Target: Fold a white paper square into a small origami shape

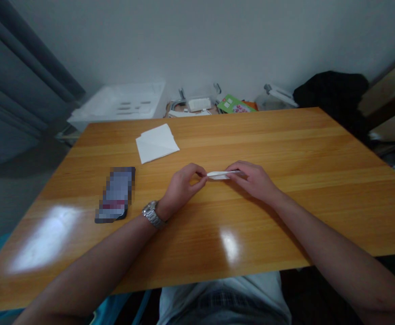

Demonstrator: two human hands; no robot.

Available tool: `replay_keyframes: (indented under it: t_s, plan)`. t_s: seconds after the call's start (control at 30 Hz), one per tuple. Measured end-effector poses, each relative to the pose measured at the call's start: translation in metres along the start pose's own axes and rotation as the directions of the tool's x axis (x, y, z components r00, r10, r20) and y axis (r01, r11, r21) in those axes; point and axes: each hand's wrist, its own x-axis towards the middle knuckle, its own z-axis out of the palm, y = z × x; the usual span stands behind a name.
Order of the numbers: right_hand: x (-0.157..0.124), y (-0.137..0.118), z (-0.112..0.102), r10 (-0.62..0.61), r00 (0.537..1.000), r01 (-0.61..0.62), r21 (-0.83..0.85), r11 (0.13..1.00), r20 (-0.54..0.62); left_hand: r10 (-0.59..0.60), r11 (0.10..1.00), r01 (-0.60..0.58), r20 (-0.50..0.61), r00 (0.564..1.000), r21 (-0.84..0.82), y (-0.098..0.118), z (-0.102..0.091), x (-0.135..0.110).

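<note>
A narrow strip of folded white paper (218,175) is stretched between my two hands, above the middle of the wooden table. At its left end, the thumb and fingertips of my left hand (186,183) pinch it; a metal watch (153,214) circles that wrist. My right hand (251,179) grips the other end, thumb on the near side and fingers on the far side, covering part of the paper. Beyond my left hand lie flat white sheets of paper (157,143), slightly out of line with each other.
A phone (116,194) with a blurred-out screen lies on the left of the wooden table (268,234). Past the far edge are a white plastic tray (116,101), a green packet (234,104) and a black cloth-like heap (331,92). A grey curtain (11,81) hangs at left.
</note>
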Motion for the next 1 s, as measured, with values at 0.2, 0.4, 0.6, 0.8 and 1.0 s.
replay_keyframes:
  t_s: [0.2, 0.4, 0.6, 0.8, 1.0]
  plan:
    - [0.001, -0.003, -0.003, -0.031, 0.999, 0.032, -0.011, 0.999, 0.031, 0.023, 0.999, -0.024, -0.030, 0.999, -0.037, 0.001, 0.001, -0.001]
    - [0.001, -0.002, -0.004, -0.033, 0.999, 0.033, -0.009, 0.999, 0.032, -0.042, 0.998, 0.040, -0.038, 0.998, -0.051, 0.003, 0.001, 0.000]
    - [0.001, -0.003, -0.003, -0.013, 1.000, 0.013, 0.019, 1.000, 0.021, -0.129, 0.961, 0.108, -0.068, 0.989, -0.256, -0.002, 0.008, -0.001]
    - [0.000, -0.001, 0.001, -0.003, 1.000, 0.003, 0.027, 1.000, -0.012, -0.107, 0.963, 0.096, -0.028, 0.994, -0.253, -0.002, 0.009, 0.000]
    - [0.000, -0.009, 0.007, -0.053, 0.999, 0.053, 0.044, 0.998, 0.005, -0.030, 0.993, 0.030, 0.006, 1.000, -0.116, 0.009, 0.007, 0.000]
